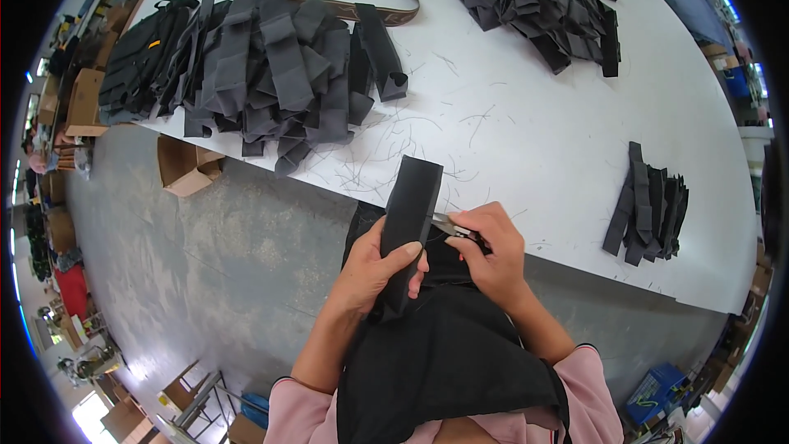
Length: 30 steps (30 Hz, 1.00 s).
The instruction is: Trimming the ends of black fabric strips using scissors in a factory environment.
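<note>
Apron [448, 366] nearest; left hand [378, 269] clasps strip [416, 197], right hand [498, 253] curled round snips [448, 226].

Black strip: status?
Left hand gripping strip. Right hand holding snips at strip's right edge. Loose threads on table; no obstruction seen at snips.

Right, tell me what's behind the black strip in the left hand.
Behind the black strip, the white table shows around its upper end, and fingertips of the left hand peek past its right edge. Anything else behind it is covered.
</note>
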Tool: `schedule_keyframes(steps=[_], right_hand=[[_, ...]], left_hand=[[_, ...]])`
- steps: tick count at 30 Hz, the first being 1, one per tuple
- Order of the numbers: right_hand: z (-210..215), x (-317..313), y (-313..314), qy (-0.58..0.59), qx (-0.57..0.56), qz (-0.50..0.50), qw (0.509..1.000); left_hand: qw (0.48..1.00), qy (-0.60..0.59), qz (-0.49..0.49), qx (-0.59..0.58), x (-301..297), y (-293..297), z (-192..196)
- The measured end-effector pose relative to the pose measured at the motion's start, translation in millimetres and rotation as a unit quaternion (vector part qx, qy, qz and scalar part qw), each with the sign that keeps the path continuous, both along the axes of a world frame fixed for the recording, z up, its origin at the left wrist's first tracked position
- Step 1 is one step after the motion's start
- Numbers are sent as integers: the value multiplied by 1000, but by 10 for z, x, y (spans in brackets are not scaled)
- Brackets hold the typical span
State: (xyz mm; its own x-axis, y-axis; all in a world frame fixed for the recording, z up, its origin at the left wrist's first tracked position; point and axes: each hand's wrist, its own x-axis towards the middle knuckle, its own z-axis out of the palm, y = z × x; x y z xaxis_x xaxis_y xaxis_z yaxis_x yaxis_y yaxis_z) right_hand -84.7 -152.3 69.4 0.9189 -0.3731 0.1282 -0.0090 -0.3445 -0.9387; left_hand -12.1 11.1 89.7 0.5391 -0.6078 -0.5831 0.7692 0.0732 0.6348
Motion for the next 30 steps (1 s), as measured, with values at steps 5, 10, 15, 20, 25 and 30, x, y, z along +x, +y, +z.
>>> schedule_keyframes(steps=[5, 10, 15, 20, 25, 30], right_hand=[[54, 38, -55, -24, -62, 21, 998], [83, 111, 15, 12, -113, 65, 991], [-14, 148, 94, -4, -99, 67, 993], [-28, 155, 97, -44, -161, 50, 985], [-21, 109, 62, -48, -134, 38, 989], [-57, 310, -104, 67, 176, -30, 982]], left_hand=[[1000, -5, -20, 12, 0, 9, -44], [999, -30, -35, 25, -49, 6, -105], [997, -43, -58, 11, -52, -2, -94], [997, -48, -62, 10, -54, 12, -110], [997, -48, -56, 8, -74, 8, -128], [988, -106, -103, 48, -50, 28, -93]])
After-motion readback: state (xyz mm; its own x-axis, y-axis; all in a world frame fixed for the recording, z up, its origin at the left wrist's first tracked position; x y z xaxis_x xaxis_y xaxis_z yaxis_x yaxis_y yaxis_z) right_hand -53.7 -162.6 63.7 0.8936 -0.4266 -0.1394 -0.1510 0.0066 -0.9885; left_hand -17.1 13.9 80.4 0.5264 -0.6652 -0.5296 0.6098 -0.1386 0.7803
